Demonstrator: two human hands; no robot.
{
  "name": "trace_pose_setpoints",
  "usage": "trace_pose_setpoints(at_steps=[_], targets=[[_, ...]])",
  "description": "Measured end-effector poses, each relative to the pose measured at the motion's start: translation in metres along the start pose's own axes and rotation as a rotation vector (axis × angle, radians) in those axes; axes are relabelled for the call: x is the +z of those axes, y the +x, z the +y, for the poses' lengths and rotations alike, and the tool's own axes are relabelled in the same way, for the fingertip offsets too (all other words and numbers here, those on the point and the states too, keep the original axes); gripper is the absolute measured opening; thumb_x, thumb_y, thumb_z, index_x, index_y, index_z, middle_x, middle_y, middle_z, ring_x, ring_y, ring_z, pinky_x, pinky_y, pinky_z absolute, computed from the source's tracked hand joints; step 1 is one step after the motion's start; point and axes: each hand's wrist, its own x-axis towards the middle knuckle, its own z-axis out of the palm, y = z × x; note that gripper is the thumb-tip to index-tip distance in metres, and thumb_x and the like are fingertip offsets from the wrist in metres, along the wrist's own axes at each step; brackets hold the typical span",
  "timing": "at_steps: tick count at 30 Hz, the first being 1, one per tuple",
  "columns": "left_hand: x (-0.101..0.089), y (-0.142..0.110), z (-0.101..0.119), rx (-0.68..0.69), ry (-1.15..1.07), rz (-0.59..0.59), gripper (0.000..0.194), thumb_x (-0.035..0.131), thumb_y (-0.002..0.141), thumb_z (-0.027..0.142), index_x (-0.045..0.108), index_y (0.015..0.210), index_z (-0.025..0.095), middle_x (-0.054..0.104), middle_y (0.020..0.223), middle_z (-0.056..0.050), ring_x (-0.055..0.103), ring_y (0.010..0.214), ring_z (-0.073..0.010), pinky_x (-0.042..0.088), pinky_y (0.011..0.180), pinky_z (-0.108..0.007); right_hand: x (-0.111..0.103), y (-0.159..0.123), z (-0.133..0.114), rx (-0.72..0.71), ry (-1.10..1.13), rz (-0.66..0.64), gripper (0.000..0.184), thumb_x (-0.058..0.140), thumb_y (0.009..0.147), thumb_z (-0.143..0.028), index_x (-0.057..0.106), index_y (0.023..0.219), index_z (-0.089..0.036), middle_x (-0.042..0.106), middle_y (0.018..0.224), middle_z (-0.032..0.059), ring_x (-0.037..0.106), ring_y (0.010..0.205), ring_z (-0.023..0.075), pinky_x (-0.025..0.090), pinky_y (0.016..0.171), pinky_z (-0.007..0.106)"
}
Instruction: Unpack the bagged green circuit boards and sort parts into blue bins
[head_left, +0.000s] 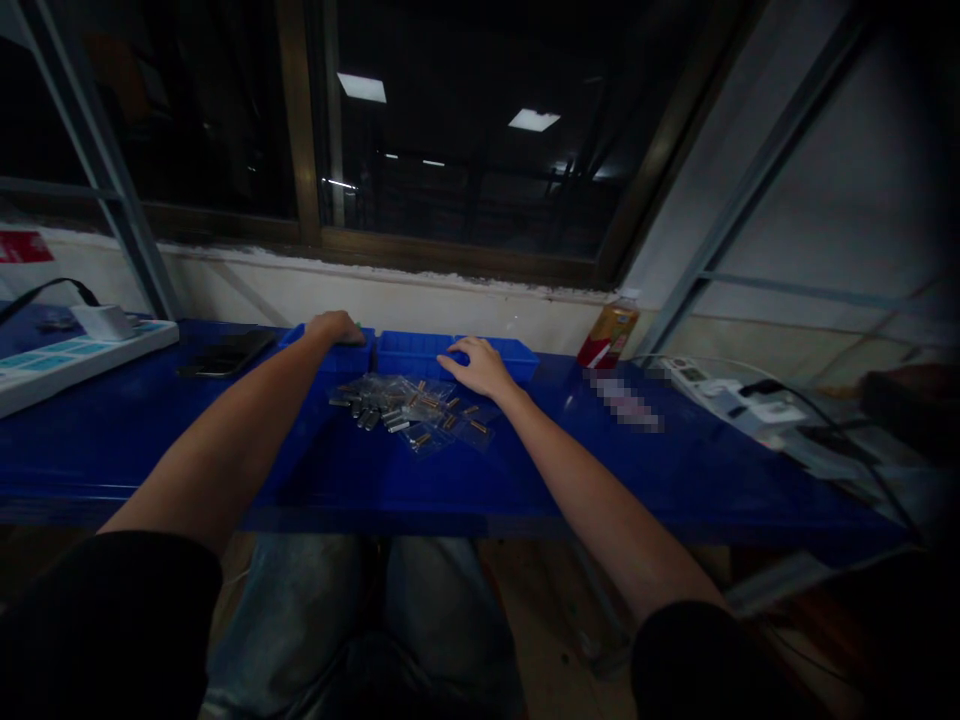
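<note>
My left hand (pixel 335 326) rests curled over the edge of a blue plastic bin (pixel 337 357) at the back of the blue table (pixel 150 430). My right hand (pixel 477 366) lies with fingers spread on the rim of a second blue bin (pixel 420 352) just to the right. In front of both bins lies a pile of several small clear bags (pixel 412 410) holding small metal parts, right beside my right hand.
A black phone (pixel 225 353) lies left of the bins. A white power strip (pixel 67 350) sits at far left, another (pixel 720 395) with cables at right. A drink carton (pixel 609 337) stands by the wall. Window above.
</note>
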Motion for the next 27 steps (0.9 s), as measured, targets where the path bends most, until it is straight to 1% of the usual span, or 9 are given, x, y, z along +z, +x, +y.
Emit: trace_pose_setpoints(at_steps=[3, 6, 8, 12, 13, 14, 16, 21, 27], targets=[[-0.010, -0.002, -0.005, -0.090, -0.013, 0.066, 0.063, 0.065, 0.058, 0.043, 0.056, 0.114, 0.017, 0.058, 0.116, -0.015, 0.055, 0.104, -0.0328, 0.045, 0.081, -0.038, 0.000, 0.000, 0.001, 0.000, 0.001, -0.008, 0.040, 0.048, 0.080, -0.053, 0.064, 0.097, -0.021, 0.060, 0.106, 0.0078, 0.052, 0.103, 0.0229, 0.039, 0.090, 0.039], [-0.033, -0.015, -0.008, -0.056, -0.091, 0.227, 0.055, 0.063, 0.064, 0.039, 0.054, 0.115, 0.021, 0.060, 0.112, -0.011, 0.055, 0.102, -0.0305, 0.045, 0.083, -0.039, -0.001, -0.001, 0.001, -0.002, 0.002, -0.009, 0.040, 0.048, 0.080, -0.053, 0.064, 0.097, -0.020, 0.060, 0.105, 0.0079, 0.052, 0.103, 0.0226, 0.039, 0.090, 0.039], [-0.047, -0.032, -0.006, 0.041, -0.104, 0.374, 0.049, 0.060, 0.069, 0.036, 0.052, 0.114, 0.019, 0.062, 0.106, -0.012, 0.056, 0.100, -0.0309, 0.045, 0.081, -0.039, -0.001, 0.000, 0.001, -0.005, -0.003, -0.006, 0.039, 0.048, 0.080, -0.052, 0.064, 0.097, -0.020, 0.060, 0.105, 0.0079, 0.052, 0.103, 0.0226, 0.039, 0.090, 0.039], [-0.051, -0.080, 0.014, 0.264, -0.054, 0.429, 0.047, 0.057, 0.073, 0.030, 0.047, 0.119, 0.025, 0.060, 0.106, -0.006, 0.055, 0.099, -0.0256, 0.042, 0.083, -0.036, 0.001, 0.001, 0.002, -0.009, -0.018, -0.001, 0.039, 0.048, 0.081, -0.051, 0.064, 0.097, -0.020, 0.061, 0.105, 0.0079, 0.053, 0.102, 0.0224, 0.040, 0.089, 0.038], [-0.046, -0.092, 0.023, 0.389, -0.005, 0.435, 0.046, 0.055, 0.074, 0.027, 0.047, 0.119, 0.024, 0.058, 0.109, -0.007, 0.055, 0.098, -0.0253, 0.042, 0.083, -0.037, 0.002, 0.001, 0.002, -0.009, -0.023, 0.002, 0.039, 0.048, 0.081, -0.051, 0.064, 0.097, -0.019, 0.061, 0.104, 0.0079, 0.053, 0.101, 0.0222, 0.040, 0.089, 0.038], [-0.040, -0.103, 0.033, 0.502, 0.042, 0.419, 0.045, 0.052, 0.075, 0.024, 0.047, 0.120, 0.024, 0.057, 0.111, -0.008, 0.055, 0.098, -0.0244, 0.042, 0.083, -0.036, 0.002, 0.001, 0.003, -0.012, -0.027, 0.005, 0.039, 0.048, 0.081, -0.051, 0.064, 0.097, -0.020, 0.061, 0.104, 0.0077, 0.053, 0.100, 0.0220, 0.040, 0.089, 0.038], [-0.025, -0.121, 0.053, 0.605, 0.117, 0.347, 0.045, 0.050, 0.076, 0.022, 0.047, 0.120, 0.025, 0.057, 0.110, -0.010, 0.055, 0.096, -0.0247, 0.043, 0.079, -0.036, 0.002, 0.001, 0.004, -0.025, -0.031, 0.006, 0.038, 0.047, 0.081, -0.051, 0.063, 0.098, -0.021, 0.060, 0.105, 0.0073, 0.053, 0.100, 0.0217, 0.041, 0.088, 0.038], [0.004, -0.138, 0.095, 0.699, 0.278, 0.010, 0.050, 0.053, 0.073, 0.029, 0.047, 0.123, 0.024, 0.056, 0.112, -0.014, 0.053, 0.100, -0.0324, 0.046, 0.076, -0.043, 0.001, 0.001, 0.004, -0.016, -0.031, -0.026, 0.032, 0.049, 0.082, -0.044, 0.064, 0.099, -0.021, 0.060, 0.108, 0.0069, 0.053, 0.100, 0.0211, 0.041, 0.087, 0.038], [0.023, -0.142, 0.094, 0.633, 0.045, 0.035, 0.056, 0.049, 0.076, 0.049, 0.041, 0.127, 0.026, 0.041, 0.128, -0.015, 0.041, 0.115, -0.0371, 0.042, 0.084, -0.052, 0.001, 0.002, 0.004, -0.004, -0.001, -0.039, 0.030, 0.049, 0.083, -0.043, 0.064, 0.099, -0.022, 0.060, 0.108, 0.0064, 0.053, 0.103, 0.0212, 0.041, 0.089, 0.039]])
